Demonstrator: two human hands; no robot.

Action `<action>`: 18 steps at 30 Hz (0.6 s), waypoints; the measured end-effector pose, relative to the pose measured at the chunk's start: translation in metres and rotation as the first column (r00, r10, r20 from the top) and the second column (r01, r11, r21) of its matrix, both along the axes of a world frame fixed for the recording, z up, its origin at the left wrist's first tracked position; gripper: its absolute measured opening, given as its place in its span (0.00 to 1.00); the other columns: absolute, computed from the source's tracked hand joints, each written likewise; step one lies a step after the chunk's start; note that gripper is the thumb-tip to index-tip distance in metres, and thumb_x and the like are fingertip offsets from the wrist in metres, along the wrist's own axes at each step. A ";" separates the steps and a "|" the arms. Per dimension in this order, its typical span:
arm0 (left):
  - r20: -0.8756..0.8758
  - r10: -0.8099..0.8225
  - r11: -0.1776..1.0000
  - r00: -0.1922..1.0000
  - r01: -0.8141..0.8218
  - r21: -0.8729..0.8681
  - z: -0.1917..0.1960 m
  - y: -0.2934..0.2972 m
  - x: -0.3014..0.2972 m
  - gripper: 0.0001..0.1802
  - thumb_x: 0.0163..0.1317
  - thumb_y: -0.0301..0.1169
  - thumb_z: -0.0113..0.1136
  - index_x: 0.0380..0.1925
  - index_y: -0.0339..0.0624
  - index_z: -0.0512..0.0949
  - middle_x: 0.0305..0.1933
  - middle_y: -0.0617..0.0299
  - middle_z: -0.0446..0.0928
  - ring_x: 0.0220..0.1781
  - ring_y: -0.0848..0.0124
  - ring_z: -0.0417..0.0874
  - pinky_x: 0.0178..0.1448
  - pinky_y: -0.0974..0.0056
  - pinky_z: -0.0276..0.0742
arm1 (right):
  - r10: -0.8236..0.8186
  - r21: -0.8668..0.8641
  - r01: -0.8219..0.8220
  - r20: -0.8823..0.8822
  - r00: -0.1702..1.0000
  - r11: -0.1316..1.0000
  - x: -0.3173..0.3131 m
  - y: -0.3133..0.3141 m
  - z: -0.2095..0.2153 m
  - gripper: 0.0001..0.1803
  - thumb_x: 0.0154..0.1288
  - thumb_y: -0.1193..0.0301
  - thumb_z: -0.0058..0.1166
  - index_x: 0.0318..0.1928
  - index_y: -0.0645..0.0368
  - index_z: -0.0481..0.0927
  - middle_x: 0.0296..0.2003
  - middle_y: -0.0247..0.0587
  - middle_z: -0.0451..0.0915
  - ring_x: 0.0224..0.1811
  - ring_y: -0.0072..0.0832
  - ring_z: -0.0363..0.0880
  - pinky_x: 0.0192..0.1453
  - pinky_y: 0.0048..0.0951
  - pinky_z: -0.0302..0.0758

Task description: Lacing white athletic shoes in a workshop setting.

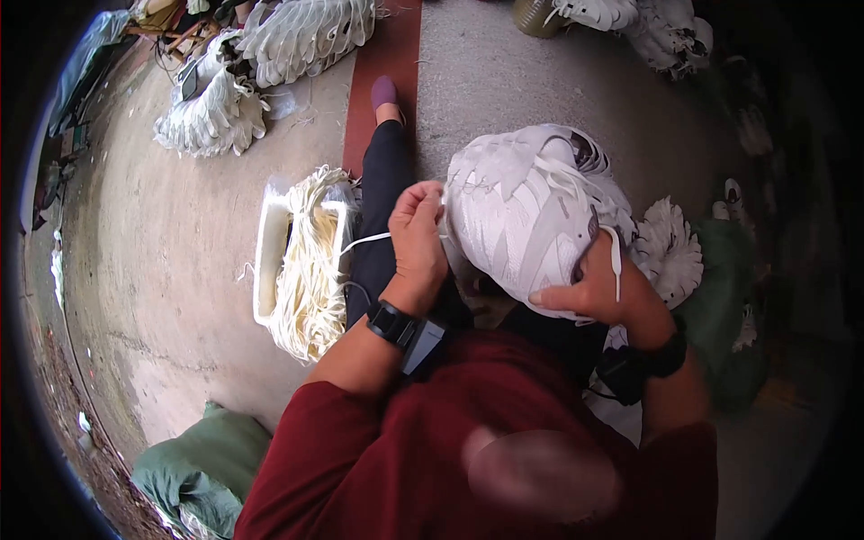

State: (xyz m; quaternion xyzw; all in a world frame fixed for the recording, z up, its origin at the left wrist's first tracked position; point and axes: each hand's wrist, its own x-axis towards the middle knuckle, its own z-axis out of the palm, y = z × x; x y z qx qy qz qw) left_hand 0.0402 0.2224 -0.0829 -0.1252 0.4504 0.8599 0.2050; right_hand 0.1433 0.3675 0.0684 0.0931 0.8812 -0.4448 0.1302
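Observation:
A bundle of white shoe uppers [508, 202], nested in one another with dark lining at the openings, is held over my lap. My right hand [598, 283] grips its near right side, thumb on the outer face and most fingers hidden. A short loop of white lace [617, 261] hangs by that hand. My left hand [418, 234] is closed in a pinch at the bundle's left edge. From it a white shoelace [367, 240] runs left toward an open white box [268, 261], where a thick hank of cream laces [310, 279] lies over the rim.
More strung white uppers [216, 108] lie on the concrete floor at far left, with another row [310, 40] beside them. A tin can [536, 16] stands at the top. Uppers [668, 252] and a green sack [731, 306] sit at right, a green bag [207, 459] at lower left.

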 end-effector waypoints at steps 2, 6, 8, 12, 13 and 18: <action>-0.384 -0.048 0.955 0.922 -0.070 -0.287 0.034 -0.012 -0.010 0.09 0.61 0.24 0.50 0.41 0.35 0.70 0.39 0.63 0.72 0.39 0.78 0.72 0.46 0.74 0.66 | -0.008 0.055 0.010 -0.029 1.000 0.998 -0.012 0.001 0.000 0.43 0.37 0.67 0.66 0.57 0.70 0.64 0.52 0.53 0.70 0.56 0.39 0.68 0.62 0.32 0.61; -0.914 -0.352 0.848 0.203 0.483 -0.219 0.119 -0.007 -0.011 0.22 0.59 0.41 0.55 0.44 0.32 0.71 0.47 0.50 0.72 0.53 0.58 0.71 0.59 0.55 0.63 | 0.008 0.070 -0.013 0.066 0.998 0.997 -0.016 -0.006 -0.003 0.40 0.38 0.64 0.66 0.55 0.65 0.66 0.49 0.51 0.72 0.54 0.38 0.70 0.61 0.32 0.62; -0.950 -0.303 0.756 -0.081 0.586 -0.291 0.151 0.027 0.016 0.28 0.57 0.48 0.55 0.44 0.32 0.71 0.43 0.46 0.73 0.47 0.50 0.74 0.52 0.54 0.69 | 0.032 0.021 -0.032 0.003 0.999 0.999 -0.008 -0.010 0.001 0.37 0.40 0.63 0.66 0.53 0.64 0.68 0.48 0.50 0.74 0.52 0.36 0.71 0.59 0.31 0.64; -0.567 -0.683 0.453 -0.461 0.341 -0.824 0.166 0.063 0.023 0.24 0.58 0.47 0.54 0.41 0.34 0.74 0.34 0.46 0.75 0.39 0.51 0.77 0.46 0.56 0.72 | 0.036 0.074 -0.034 -0.028 0.999 0.997 0.011 -0.002 0.010 0.31 0.44 0.60 0.64 0.48 0.64 0.73 0.45 0.48 0.76 0.49 0.34 0.74 0.55 0.30 0.68; -0.727 -0.591 0.539 -0.349 0.499 -0.678 0.164 0.069 0.024 0.23 0.59 0.46 0.53 0.41 0.35 0.75 0.33 0.45 0.76 0.39 0.51 0.78 0.45 0.58 0.73 | 0.034 0.058 -0.032 -0.020 0.999 0.998 0.016 0.001 0.010 0.30 0.45 0.60 0.64 0.47 0.63 0.74 0.44 0.48 0.76 0.48 0.33 0.74 0.54 0.29 0.69; -0.695 -0.705 0.434 -0.144 0.687 -0.583 0.145 0.078 0.023 0.23 0.64 0.45 0.48 0.41 0.31 0.74 0.38 0.52 0.77 0.41 0.65 0.78 0.49 0.64 0.71 | 0.030 -0.174 -0.049 -0.111 0.993 0.983 0.033 0.017 -0.006 0.17 0.58 0.64 0.58 0.44 0.62 0.76 0.43 0.38 0.76 0.48 0.25 0.73 0.53 0.26 0.70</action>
